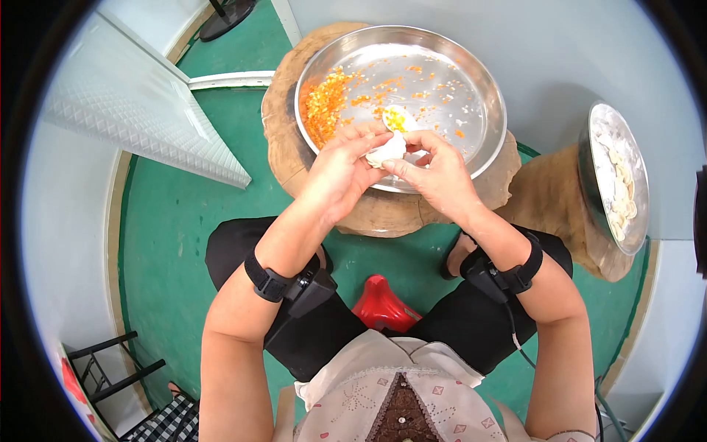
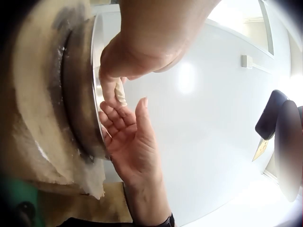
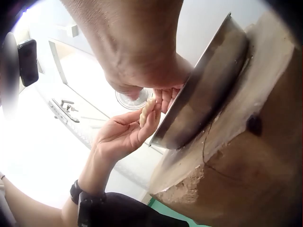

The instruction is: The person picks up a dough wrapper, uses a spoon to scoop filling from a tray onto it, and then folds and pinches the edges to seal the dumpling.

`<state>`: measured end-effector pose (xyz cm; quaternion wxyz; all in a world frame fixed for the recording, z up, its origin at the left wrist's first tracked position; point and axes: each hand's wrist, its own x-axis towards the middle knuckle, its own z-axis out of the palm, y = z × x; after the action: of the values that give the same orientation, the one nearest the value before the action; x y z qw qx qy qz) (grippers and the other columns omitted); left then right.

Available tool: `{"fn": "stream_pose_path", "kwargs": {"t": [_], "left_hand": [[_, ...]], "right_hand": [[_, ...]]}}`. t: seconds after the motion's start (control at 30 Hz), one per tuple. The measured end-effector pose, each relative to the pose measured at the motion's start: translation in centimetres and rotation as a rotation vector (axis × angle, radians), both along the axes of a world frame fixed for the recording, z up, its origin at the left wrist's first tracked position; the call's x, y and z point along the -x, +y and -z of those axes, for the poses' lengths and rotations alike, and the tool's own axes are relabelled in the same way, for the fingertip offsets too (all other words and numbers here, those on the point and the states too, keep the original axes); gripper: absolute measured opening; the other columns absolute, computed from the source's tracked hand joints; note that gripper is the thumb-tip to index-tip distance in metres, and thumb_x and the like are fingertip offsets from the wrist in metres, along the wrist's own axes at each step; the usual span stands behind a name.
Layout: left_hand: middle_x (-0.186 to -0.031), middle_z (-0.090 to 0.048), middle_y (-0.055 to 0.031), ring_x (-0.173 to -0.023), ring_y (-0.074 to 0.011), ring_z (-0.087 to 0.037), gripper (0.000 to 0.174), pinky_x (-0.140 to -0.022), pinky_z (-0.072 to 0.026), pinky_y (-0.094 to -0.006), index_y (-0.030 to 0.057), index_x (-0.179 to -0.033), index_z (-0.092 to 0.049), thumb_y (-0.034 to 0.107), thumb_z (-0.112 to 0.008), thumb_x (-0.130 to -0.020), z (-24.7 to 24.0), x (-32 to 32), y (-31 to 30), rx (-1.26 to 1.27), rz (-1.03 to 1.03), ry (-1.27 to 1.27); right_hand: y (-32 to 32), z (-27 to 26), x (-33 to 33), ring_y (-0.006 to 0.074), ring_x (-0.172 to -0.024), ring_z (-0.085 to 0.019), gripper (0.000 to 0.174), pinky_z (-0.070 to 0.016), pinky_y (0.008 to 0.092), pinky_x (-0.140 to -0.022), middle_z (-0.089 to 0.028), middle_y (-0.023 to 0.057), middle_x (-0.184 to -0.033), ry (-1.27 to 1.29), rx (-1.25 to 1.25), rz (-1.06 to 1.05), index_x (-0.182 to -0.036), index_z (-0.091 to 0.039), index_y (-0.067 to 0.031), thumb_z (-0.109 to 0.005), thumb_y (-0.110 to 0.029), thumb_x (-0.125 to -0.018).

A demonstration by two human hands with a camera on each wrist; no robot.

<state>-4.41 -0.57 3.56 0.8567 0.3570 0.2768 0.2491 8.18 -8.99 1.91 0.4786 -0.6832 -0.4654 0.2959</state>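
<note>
A whitish dumpling is between both hands, over the near rim of a wide metal basin. My left hand holds its left side with fingers and thumb. My right hand pinches its right edge between thumb and forefinger. In the right wrist view, the dumpling shows a wavy, pleated edge beside the left fingers. Just beyond the fingertips is a white spoon bearing yellow filling; its handle is hidden by the hands. Chopped orange and yellow filling is heaped at the basin's left, with scattered bits across the bottom.
The basin rests on a thick wooden slab table. To the right, a metal bowl with several floured dumplings stands on a wooden stump. A red stool seat shows between the knees, and a white panel stands at left.
</note>
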Motion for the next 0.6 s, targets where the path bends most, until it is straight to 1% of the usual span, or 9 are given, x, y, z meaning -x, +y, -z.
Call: {"fn": "stream_pose_path", "kwargs": {"t": [0.1, 0.2, 0.3, 0.4, 0.5, 0.53, 0.57, 0.6], "left_hand": [[-0.111, -0.045, -0.0182, -0.102, -0.0279, -0.048, 0.031, -0.090, -0.0389, -0.0411, -0.0059, -0.110, -0.042, 0.015, -0.041, -0.087, 1.9, 0.0, 0.3, 0.113, 0.058, -0.092], [-0.111, -0.045, -0.0183, -0.103, -0.0281, -0.048, 0.036, -0.090, -0.0390, -0.0395, -0.0064, -0.110, -0.041, 0.022, -0.040, -0.088, 2.2, -0.2, 0.3, 0.172, 0.058, -0.085], [-0.111, -0.045, -0.0190, -0.104, -0.0289, -0.047, 0.041, -0.090, -0.0386, -0.0389, -0.0066, -0.110, -0.041, 0.029, -0.039, -0.089, 2.0, -0.4, 0.3, 0.187, 0.032, -0.054], [-0.115, -0.044, -0.0183, -0.106, -0.0291, -0.046, 0.044, -0.091, -0.0380, -0.0387, -0.0058, -0.111, -0.041, 0.032, -0.038, -0.089, 1.3, -0.8, -0.1, 0.236, 0.036, -0.010], [-0.118, -0.043, -0.0162, -0.107, -0.0285, -0.046, 0.046, -0.091, -0.0376, -0.0399, -0.0037, -0.116, -0.039, 0.033, -0.039, -0.089, 1.9, -0.4, -0.1, 0.169, 0.147, -0.112], [-0.120, -0.043, -0.0140, -0.108, -0.0283, -0.045, 0.049, -0.091, -0.0373, -0.0417, -0.0018, -0.121, -0.037, 0.035, -0.040, -0.088, 0.3, -0.2, -0.5, 0.121, 0.092, 0.045], [-0.122, -0.042, -0.0122, -0.110, -0.0280, -0.044, 0.052, -0.092, -0.0364, -0.0436, 0.0020, -0.123, -0.035, 0.037, -0.042, -0.086, 0.2, -0.1, -0.3, 0.056, 0.134, 0.061], [-0.125, -0.039, -0.0093, -0.114, -0.0263, -0.040, 0.057, -0.095, -0.0329, -0.0434, 0.0064, -0.125, -0.034, 0.044, -0.044, -0.083, -0.5, -0.2, -0.2, 0.024, 0.152, 0.120]], "right_hand": [[0.0, -0.5, 0.3, 0.0161, -0.077, -0.051, 0.032, -0.0434, 0.0298, -0.070, -0.054, 0.0078, -0.084, 0.002, -0.042, 0.016, -0.086, -0.057, 0.0007, -0.070, -0.020, -0.066], [0.1, 0.0, 0.3, 0.0161, -0.077, -0.051, 0.029, -0.0433, 0.0301, -0.069, -0.054, 0.0085, -0.080, -0.016, -0.075, -0.009, -0.083, -0.056, 0.0013, -0.069, -0.018, -0.067], [0.0, -0.2, 0.4, 0.0174, -0.071, -0.051, 0.026, -0.0437, 0.0300, -0.066, -0.054, 0.0085, -0.074, -0.055, -0.070, -0.033, -0.081, -0.056, 0.0021, -0.066, -0.017, -0.069], [0.0, -0.4, 0.0, 0.0149, -0.068, -0.052, 0.024, -0.0441, 0.0299, -0.064, -0.055, 0.0075, -0.070, 0.012, 0.019, -0.053, -0.083, -0.057, 0.0023, -0.063, -0.017, -0.071], [0.2, -0.8, -0.4, 0.0115, -0.071, -0.053, 0.022, -0.0443, 0.0292, -0.064, -0.057, 0.0064, -0.072, 0.401, -0.055, -0.052, -0.083, -0.058, 0.0022, -0.060, -0.017, -0.073], [0.5, -0.5, -1.6, 0.0102, -0.074, -0.054, 0.021, -0.0453, 0.0281, -0.063, -0.059, 0.0059, -0.077, 0.223, 0.010, -0.096, -0.086, -0.058, 0.0028, -0.059, -0.013, -0.073], [0.3, -1.5, -1.6, 0.0108, -0.073, -0.054, 0.023, -0.0455, 0.0266, -0.062, -0.058, 0.0065, -0.080, 0.449, -0.092, -0.033, -0.089, -0.058, 0.0027, -0.059, -0.012, -0.072], [1.2, 0.7, -2.7, 0.0117, -0.076, -0.055, 0.026, -0.0465, 0.0272, -0.065, -0.058, 0.0086, -0.085, 0.584, -0.066, 0.038, -0.092, -0.059, 0.0013, -0.061, -0.013, -0.071]]}}
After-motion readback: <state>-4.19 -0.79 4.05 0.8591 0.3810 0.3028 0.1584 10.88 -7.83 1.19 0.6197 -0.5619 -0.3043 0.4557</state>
